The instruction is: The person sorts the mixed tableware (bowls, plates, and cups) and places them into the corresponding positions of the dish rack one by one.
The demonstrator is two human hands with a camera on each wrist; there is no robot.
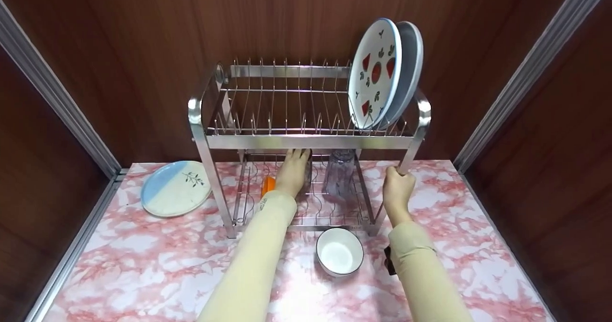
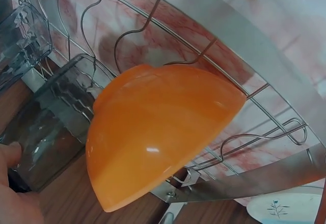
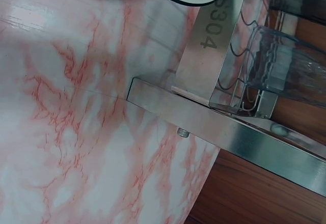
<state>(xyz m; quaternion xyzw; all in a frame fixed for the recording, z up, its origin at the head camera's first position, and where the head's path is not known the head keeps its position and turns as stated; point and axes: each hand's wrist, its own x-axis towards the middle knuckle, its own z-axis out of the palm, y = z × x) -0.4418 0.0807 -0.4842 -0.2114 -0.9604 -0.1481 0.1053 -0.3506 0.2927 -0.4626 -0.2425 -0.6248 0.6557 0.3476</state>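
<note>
A two-tier metal dish rack (image 1: 311,142) stands on the table. My left hand (image 1: 290,173) reaches into its lower tier and holds a dark clear glass (image 2: 48,124), fingers and thumb at the glass's end in the left wrist view. Beside that hand an orange bowl (image 2: 163,127) leans on its side in the wires. A second ridged glass (image 1: 340,173) stands upside down to the right on the same tier. My right hand (image 1: 398,192) grips the rack's right front leg (image 3: 244,137); the hand itself is outside the right wrist view.
Two plates stand upright at the upper tier's right end, a fruit-patterned plate (image 1: 375,73) before a grey-white plate (image 1: 411,68). A blue-and-white plate (image 1: 177,190) lies left of the rack. In front sits a white bowl (image 1: 339,252). Brown panels (image 1: 287,20) enclose the table.
</note>
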